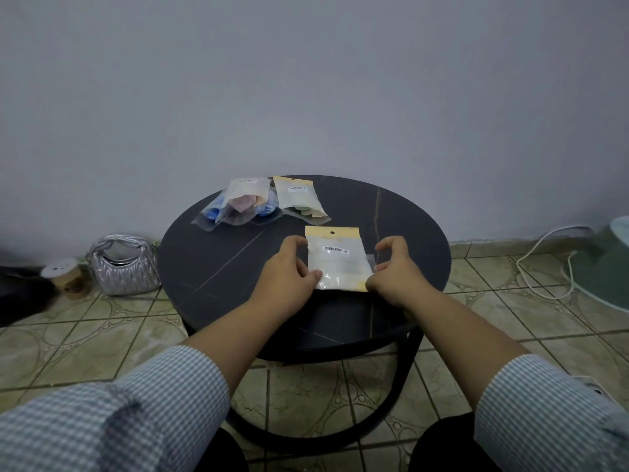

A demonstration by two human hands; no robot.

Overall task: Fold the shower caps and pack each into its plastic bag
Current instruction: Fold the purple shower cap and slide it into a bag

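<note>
A flat plastic bag with a yellow header strip and a barcode label lies near the middle of the round dark table. My left hand pinches its lower left edge. My right hand grips its right edge near the bottom corner. At the table's far side lie three more bags: one with a blue cap, one with a pink cap on top of it, and one with a green cap to the right.
A silver quilted handbag and a paper cup stand on the tiled floor left of the table. A white cable and a green fan base lie at the right. A grey wall is just behind the table.
</note>
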